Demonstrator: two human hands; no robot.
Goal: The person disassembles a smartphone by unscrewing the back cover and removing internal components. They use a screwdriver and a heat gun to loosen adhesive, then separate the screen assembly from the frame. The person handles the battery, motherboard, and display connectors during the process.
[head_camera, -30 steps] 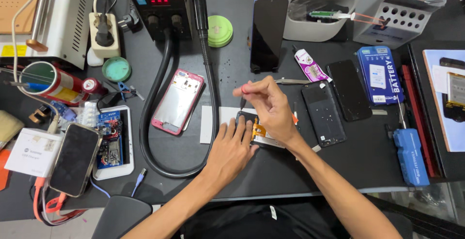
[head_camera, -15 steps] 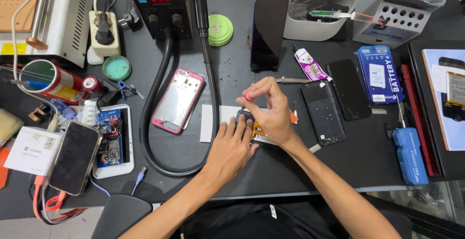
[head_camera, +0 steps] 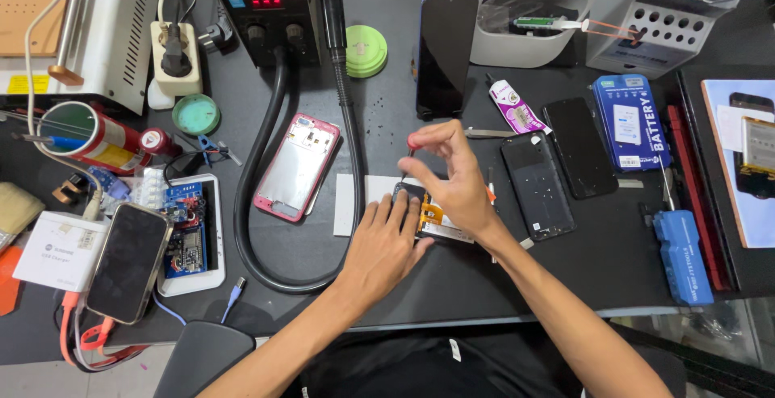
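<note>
An opened phone (head_camera: 440, 222) with a yellow-orange flex part showing lies on a white sheet (head_camera: 349, 203) on the dark work mat. My left hand (head_camera: 381, 246) presses flat on the phone's near-left end, holding it down. My right hand (head_camera: 454, 178) pinches a thin red-tipped screwdriver (head_camera: 410, 149) upright over the phone's top-left corner. The driver's tip is hidden by my fingers.
A pink phone frame (head_camera: 294, 167) lies left of the sheet, ringed by a black hose (head_camera: 250, 196). Two black phones (head_camera: 539, 185) and a blue battery box (head_camera: 630, 122) sit to the right. Tweezers (head_camera: 489, 132), a rework station (head_camera: 266, 6) and a blue tool (head_camera: 683, 256) are nearby.
My right hand has lifted and tilted the screwdriver more upright, its red tip now showing above my fingers. My left hand stays pressed on the phone.
</note>
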